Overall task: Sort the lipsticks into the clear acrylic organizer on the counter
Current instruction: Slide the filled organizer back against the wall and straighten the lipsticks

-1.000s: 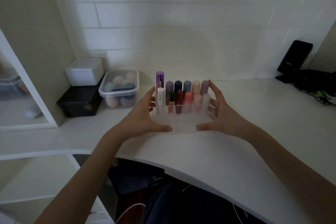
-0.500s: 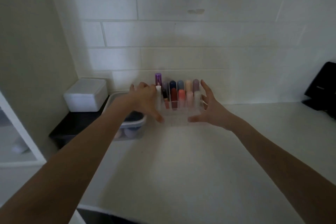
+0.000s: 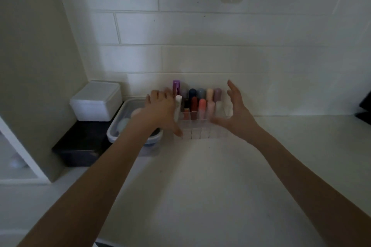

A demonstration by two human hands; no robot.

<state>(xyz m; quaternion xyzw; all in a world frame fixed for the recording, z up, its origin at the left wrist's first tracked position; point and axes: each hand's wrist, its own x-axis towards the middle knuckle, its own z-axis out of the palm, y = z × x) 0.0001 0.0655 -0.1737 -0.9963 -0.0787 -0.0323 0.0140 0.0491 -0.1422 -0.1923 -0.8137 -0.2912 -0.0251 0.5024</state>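
The clear acrylic organizer (image 3: 197, 134) stands on the white counter close to the tiled wall. Several lipsticks (image 3: 202, 107) stand upright in its two back rows, among them a tall purple tube (image 3: 176, 86); the front cells hold nothing. My left hand (image 3: 160, 111) lies against the organizer's left side, thumb down at the front left corner. My right hand (image 3: 235, 109) is beside the right end, blurred, fingers spread and raised, thumb in front of the cells.
A clear tub of makeup sponges (image 3: 120, 126) sits just left of the organizer, partly under my left forearm. A white lidded box (image 3: 96, 102) rests on a black box (image 3: 80, 146) in the corner. A black object (image 3: 364, 110) is at the right edge.
The organizer has been carried from the counter's front edge back to the wall. Since half a second ago it has stayed put, and my right hand has lifted slightly off it.
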